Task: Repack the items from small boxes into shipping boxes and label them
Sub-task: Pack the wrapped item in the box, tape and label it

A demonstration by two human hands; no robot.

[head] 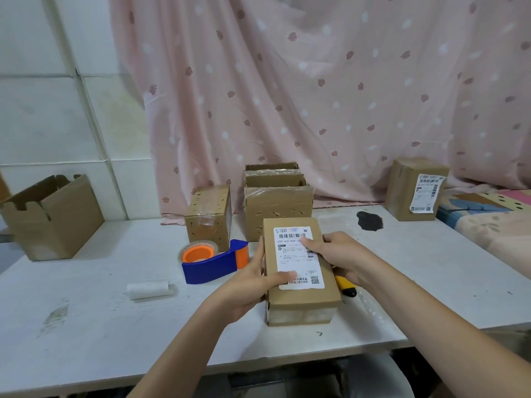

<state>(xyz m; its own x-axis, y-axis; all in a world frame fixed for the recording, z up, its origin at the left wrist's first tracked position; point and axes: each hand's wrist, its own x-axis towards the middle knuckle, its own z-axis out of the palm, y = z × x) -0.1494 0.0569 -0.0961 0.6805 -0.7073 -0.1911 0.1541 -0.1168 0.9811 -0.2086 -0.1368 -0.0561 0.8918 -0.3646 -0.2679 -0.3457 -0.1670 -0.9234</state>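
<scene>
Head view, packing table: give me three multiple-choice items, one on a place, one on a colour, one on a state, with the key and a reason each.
1. Where does the tape dispenser lie relative to the labelled box in hand?
A. to its left B. to its right C. on top of it

2. What colour is the dispenser's body?
A. green B. blue C. white

3. How is the big box at the far left?
A. taped shut B. crushed flat C. open at the top

Key: 1 A, it lies beside the left hand. 2 B, blue body with orange roll core. 3 C, its flaps stand up. The right hand presses the label.
</scene>
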